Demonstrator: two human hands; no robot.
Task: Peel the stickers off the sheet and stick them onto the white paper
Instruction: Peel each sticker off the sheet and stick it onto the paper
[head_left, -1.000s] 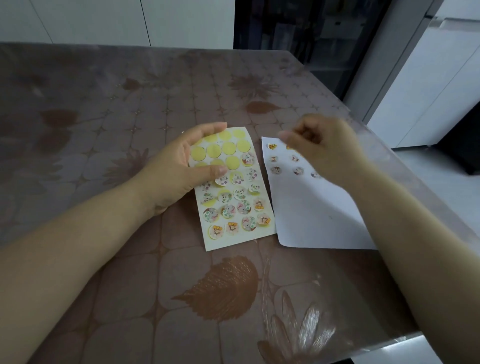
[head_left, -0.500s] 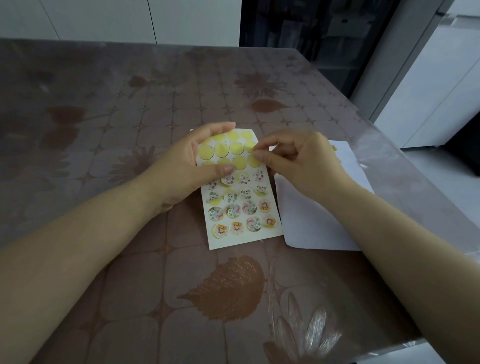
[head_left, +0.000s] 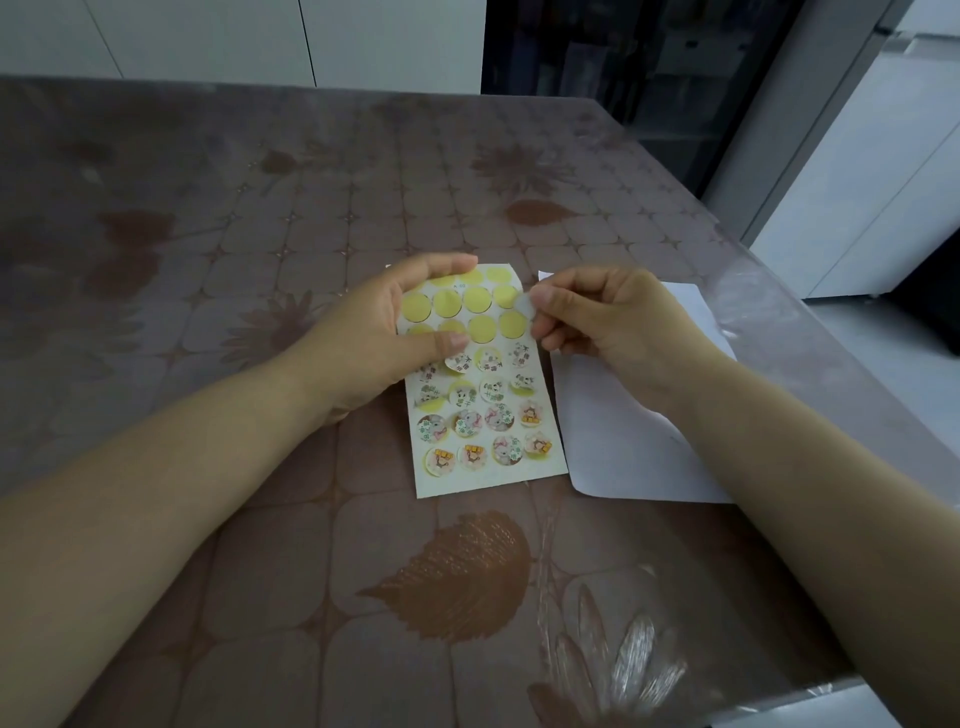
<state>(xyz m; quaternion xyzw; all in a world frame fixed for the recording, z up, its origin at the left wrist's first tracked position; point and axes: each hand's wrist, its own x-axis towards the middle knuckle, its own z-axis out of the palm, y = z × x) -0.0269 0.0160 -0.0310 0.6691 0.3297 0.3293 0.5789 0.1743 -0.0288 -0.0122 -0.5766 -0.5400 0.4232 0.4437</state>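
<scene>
Obs.: the cream rectangular sticker sheet (head_left: 493, 479) lies flat on the table, long side running away from us, roughly centre of view. Its upper rows are bare yellow circles (head_left: 478, 300); the lower rows carry round printed stickers (head_left: 470, 423), a few with edges lifted off the backing.

The left hand (head_left: 374, 332) holds the sheet's upper-left part. Its fingers curl over the top edge, and the thumb lies across the sheet face at the boundary between bare circles and printed rows.

The right hand (head_left: 613, 322) sits at the sheet's upper-right edge. Thumb and forefinger are closed together on one small pale round sticker (head_left: 524, 307), and the remaining fingers are curled under. We cannot tell whether this sticker is fully free of the backing.

The white paper sheet (head_left: 623, 457) lies just beside the sticker sheet, on its right. The right hand and forearm cover much of it, so any stickers on it are hidden.

Surroundings: the brown table (head_left: 260, 571) has a leaf-and-flower pattern under a clear glossy cover. Beyond its far edge stand white cabinet doors (head_left: 208, 41) and a dark glass-fronted unit (head_left: 623, 67). To the right is a white panel (head_left: 883, 156).
</scene>
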